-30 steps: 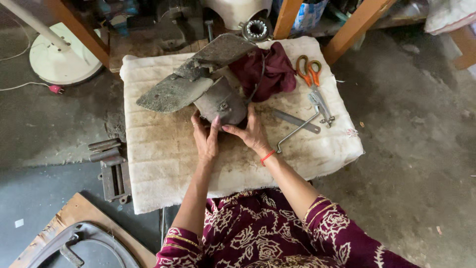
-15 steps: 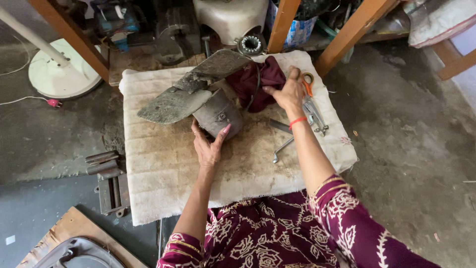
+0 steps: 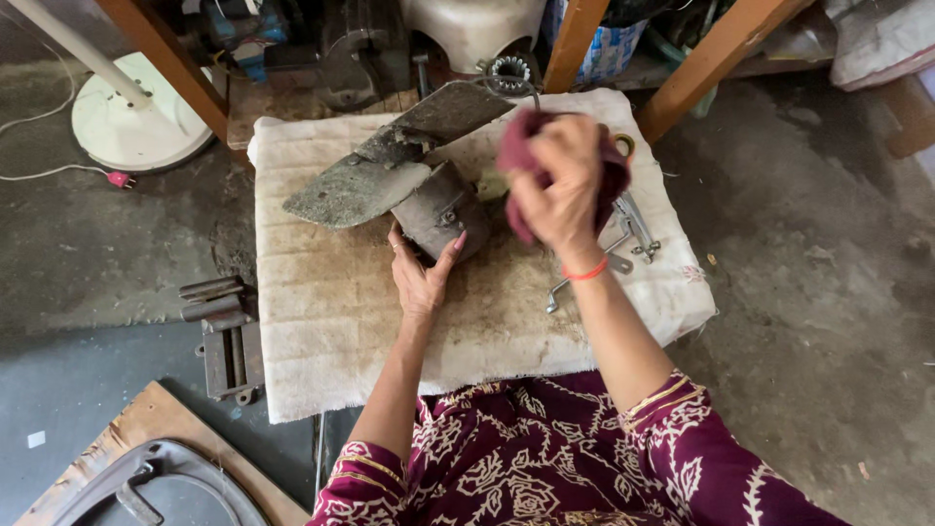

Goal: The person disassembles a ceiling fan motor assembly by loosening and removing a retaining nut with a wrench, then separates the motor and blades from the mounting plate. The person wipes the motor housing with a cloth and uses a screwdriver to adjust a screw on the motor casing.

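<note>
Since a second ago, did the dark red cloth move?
Yes. The dark red cloth lay on the white padded mat beside the dusty fan motor; now the right hand has lifted it above the mat.

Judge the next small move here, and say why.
Probably bring the maroon rag down onto the dusty fan motor: the right hand holds the rag lifted beside it, the left hand steadies the motor housing, and its blades look caked with grime.
</note>
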